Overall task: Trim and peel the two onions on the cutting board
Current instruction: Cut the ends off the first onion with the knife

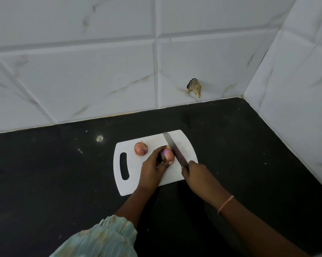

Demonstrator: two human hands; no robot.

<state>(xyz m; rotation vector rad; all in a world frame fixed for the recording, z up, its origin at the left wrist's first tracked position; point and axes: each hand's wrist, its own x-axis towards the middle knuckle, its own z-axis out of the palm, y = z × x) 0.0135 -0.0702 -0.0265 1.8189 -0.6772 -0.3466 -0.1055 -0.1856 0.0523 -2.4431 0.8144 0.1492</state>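
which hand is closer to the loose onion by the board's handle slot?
Left. The left hand sits just right of the loose onion, gripping the other onion. The right hand is farther right, holding the knife.

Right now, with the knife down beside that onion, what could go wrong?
The left hand grips the onion with fingertips close to the knife blade held by the right hand, so a slip might nick a finger. The onion is round and could roll under pressure. The second onion lies loose on the cutting board and might get knocked off.
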